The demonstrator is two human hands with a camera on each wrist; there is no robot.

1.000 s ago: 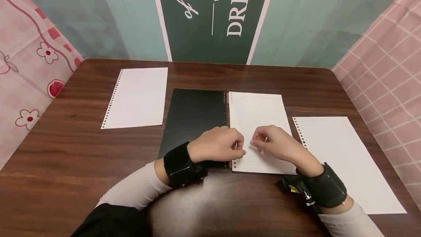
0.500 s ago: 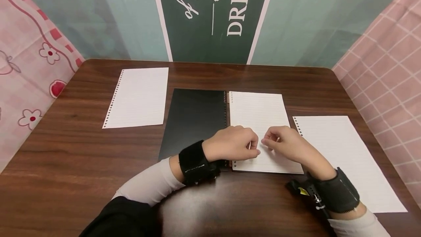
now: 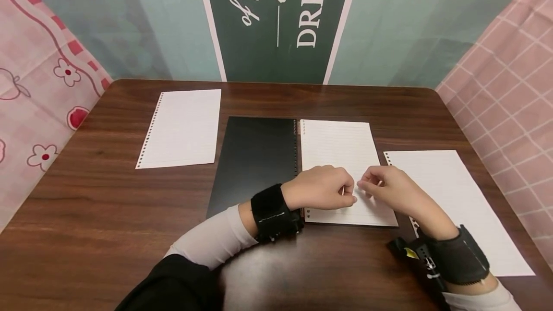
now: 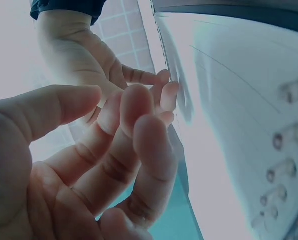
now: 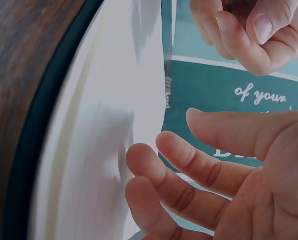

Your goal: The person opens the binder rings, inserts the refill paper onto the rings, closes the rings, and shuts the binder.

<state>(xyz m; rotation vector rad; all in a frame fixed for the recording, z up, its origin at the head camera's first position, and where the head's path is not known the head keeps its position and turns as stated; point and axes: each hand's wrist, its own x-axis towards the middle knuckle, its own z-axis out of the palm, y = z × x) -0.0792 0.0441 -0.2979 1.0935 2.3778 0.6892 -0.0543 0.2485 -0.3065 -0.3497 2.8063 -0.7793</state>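
An open loose-leaf binder lies mid-table, its black cover (image 3: pixel 259 157) on the left and lined white pages (image 3: pixel 337 145) on the right. Over the lower part of these pages are both hands, side by side. My left hand (image 3: pixel 321 187) has loosely bent fingers (image 4: pixel 156 150) and nothing between them. To its right, my right hand (image 3: pixel 390 188) is near the pages' outer edge, fingers (image 5: pixel 146 162) relaxed and holding nothing. The left wrist view shows punched holes along the page edge. Whether any fingertip touches the paper I cannot tell.
One loose punched sheet (image 3: pixel 181 128) lies on the table's left. Another loose lined sheet (image 3: pixel 449 196) lies at the right, partly under my right forearm. The brown wooden table (image 3: pixel 86 215) meets a green backdrop (image 3: pixel 389 23) at its far edge.
Both hands have moved right across the lined pages, the left from near the binding to mid-page, the right toward the outer edge. The binder and loose sheets stay in place.
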